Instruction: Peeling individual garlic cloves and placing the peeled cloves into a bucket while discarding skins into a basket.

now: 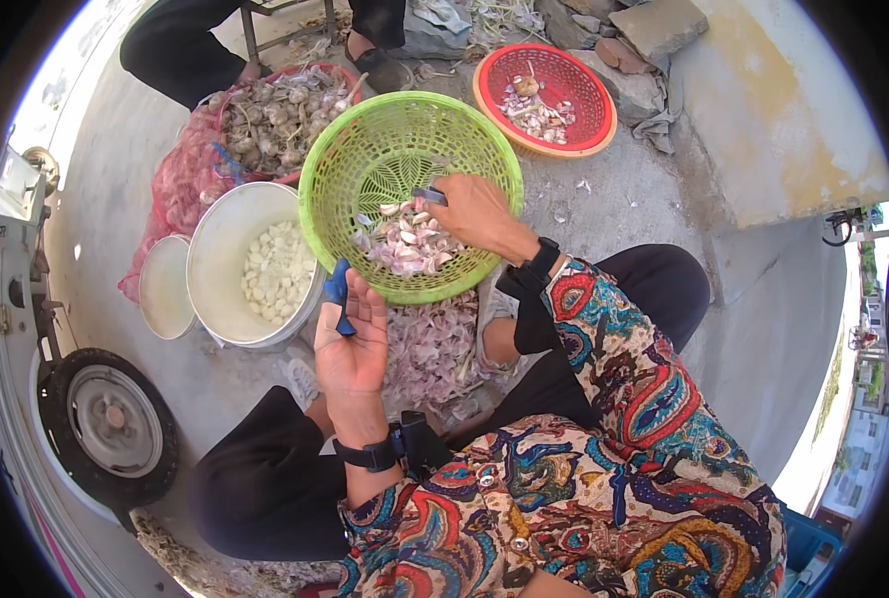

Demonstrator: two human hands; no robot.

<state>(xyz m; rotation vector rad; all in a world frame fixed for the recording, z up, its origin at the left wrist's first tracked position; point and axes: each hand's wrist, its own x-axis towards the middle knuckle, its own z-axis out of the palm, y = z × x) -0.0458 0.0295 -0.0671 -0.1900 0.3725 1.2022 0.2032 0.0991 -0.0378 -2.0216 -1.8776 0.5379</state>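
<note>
A green plastic basket [407, 105] holds unpeeled garlic cloves [414, 243] at its lower side. Over those cloves my right hand [470, 211] holds a small knife [430, 196] with a short blade; whether its fingers also touch a clove cannot be told. My left hand [354, 336] is palm up before the basket's near rim, fingers loosely raised, with a blue wrap [339, 291] on the thumb and no clove seen in the palm. Left of the basket, a white bucket [216, 247] contains peeled garlic cloves [276, 270].
Behind lie garlic bulbs [280, 119] beside a pink mesh bag [182, 176]. A red basket [597, 86] with cloves stands back right, near stones [661, 30]. Garlic skins [433, 344] are heaped between my legs. A person's leg [179, 52] is at the back left; a vehicle wheel [115, 418] stands left.
</note>
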